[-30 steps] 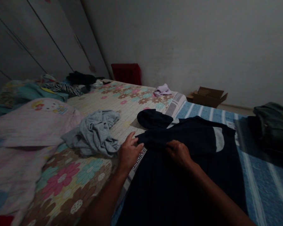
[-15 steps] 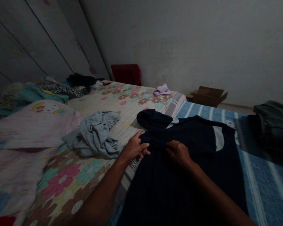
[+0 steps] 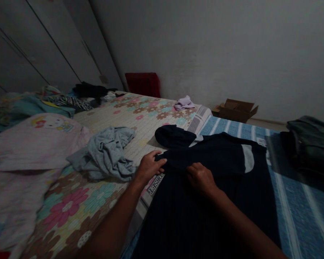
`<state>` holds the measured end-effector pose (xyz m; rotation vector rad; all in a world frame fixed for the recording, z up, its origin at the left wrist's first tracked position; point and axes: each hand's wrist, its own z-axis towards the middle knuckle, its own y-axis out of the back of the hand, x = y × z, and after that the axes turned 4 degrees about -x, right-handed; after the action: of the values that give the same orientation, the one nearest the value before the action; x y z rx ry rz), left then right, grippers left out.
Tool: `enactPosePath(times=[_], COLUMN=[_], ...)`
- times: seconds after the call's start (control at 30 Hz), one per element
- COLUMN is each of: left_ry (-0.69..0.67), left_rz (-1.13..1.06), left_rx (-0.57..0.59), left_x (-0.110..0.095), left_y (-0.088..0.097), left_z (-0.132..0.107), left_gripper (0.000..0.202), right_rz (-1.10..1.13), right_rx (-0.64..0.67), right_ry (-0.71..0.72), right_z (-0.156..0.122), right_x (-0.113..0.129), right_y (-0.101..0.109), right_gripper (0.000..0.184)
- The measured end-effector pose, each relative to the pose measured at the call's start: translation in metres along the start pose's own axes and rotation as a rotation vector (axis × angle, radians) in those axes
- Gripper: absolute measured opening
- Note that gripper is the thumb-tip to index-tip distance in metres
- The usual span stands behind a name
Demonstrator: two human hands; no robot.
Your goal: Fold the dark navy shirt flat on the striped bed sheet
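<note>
- Near the bottom edge, I see both forearms cut off by the frame; the dim light swallows the folds of the navy garment (image 3: 218, 187).
- It lies flat on the blue striped sheet (image 3: 294, 212), long axis running near to far, one sleeve folded across.
- My left hand (image 3: 149, 167) pinches the folded sleeve's left end.
- My right hand (image 3: 201, 178) presses on the cloth, fingers curled together.
- One crumpled grey garment (image 3: 108, 153) lies left; one cardboard box (image 3: 236, 109) sits far.
</note>
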<state>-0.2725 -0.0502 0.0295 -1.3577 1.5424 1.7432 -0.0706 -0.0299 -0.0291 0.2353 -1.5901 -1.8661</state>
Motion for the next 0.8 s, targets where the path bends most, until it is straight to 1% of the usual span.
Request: enactPosePath(times=[0.1, 0.17, 0.23, 0.33, 0.5, 0.67, 0.73, 0.8], left_ry=[-0.079, -0.142, -0.176, -0.180, -0.182, -0.258, -0.237, -0.190], left_rz=[0.140, 0.222, 0.289, 0.366, 0.392, 0.304, 0.304, 0.371], left_rx=[-0.076, -0.097, -0.105, -0.124, -0.169, -0.227, -0.239, -0.272], left_x=[0.004, 0.005, 0.005, 0.008, 0.011, 0.010, 0.011, 0.013], left_y=[0.000, 0.000, 0.001, 0.002, 0.005, 0.006, 0.007, 0.009], left_z=[0.001, 0.001, 0.002, 0.003, 0.000, -0.003, -0.001, 0.000], left_gripper=[0.044, 0.042, 0.042, 0.045, 0.049, 0.057, 0.063, 0.068], right_rz=[-0.098, -0.141, -0.162, -0.166, -0.170, -0.125, -0.114, -0.106], right_rx=[-0.051, -0.093, -0.109, -0.118, -0.128, -0.072, -0.054, -0.042], right_ry=[0.077, 0.130, 0.181, 0.229, 0.218, 0.188, 0.181, 0.179], right_z=[-0.001, 0.000, 0.000, -0.001, 0.000, 0.003, 0.003, 0.002], right_x=[0.008, 0.013, 0.016, 0.019, 0.020, 0.018, 0.017, 0.016], right_y=[-0.003, -0.005, -0.007, -0.009, -0.010, -0.007, -0.005, -0.004], right_gripper=[0.026, 0.027, 0.022, 0.014, 0.011, 0.010, 0.010, 0.010])
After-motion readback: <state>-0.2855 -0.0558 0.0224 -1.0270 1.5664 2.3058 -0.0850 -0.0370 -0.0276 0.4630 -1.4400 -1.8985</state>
